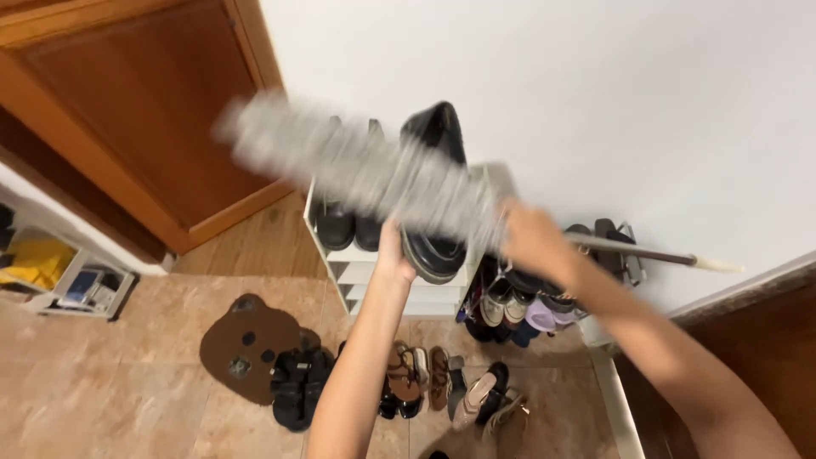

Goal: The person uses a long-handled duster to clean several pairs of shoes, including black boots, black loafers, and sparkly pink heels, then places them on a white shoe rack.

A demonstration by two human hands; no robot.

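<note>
**Grey duster swept across a black shoe held up before the white wall**

Grey and blurred with motion, the long fluffy duster (357, 166) lay across the middle of the view, its brush head running from upper left, near the wooden door (144, 110), down to the right, where it met the right hand (529, 238). That hand was closed around the duster's handle (646, 252), a thin pale rod that carried on rightward and slightly down, ending well clear of the hand against the wall (595, 93). The left hand (393, 255) was raised from below and gripped the sole end of a black shoe (435, 200), which stood nearly upright, toe end up, its long axis close to vertical. The duster crossed in front of the shoe's middle; whether the fibres touched the leather could not be told through the blur. The two hands stood apart, the shoe between them.

Just behind the shoe stood a white shoe rack (340, 255) with dark boots on its top shelf, close against the wall. Open room lay above and to the right, along the bare wall. Below, the tiled floor (102, 382) held a brown bear-shaped mat (242, 344) and scattered sandals (408, 374), well under the arms
</note>
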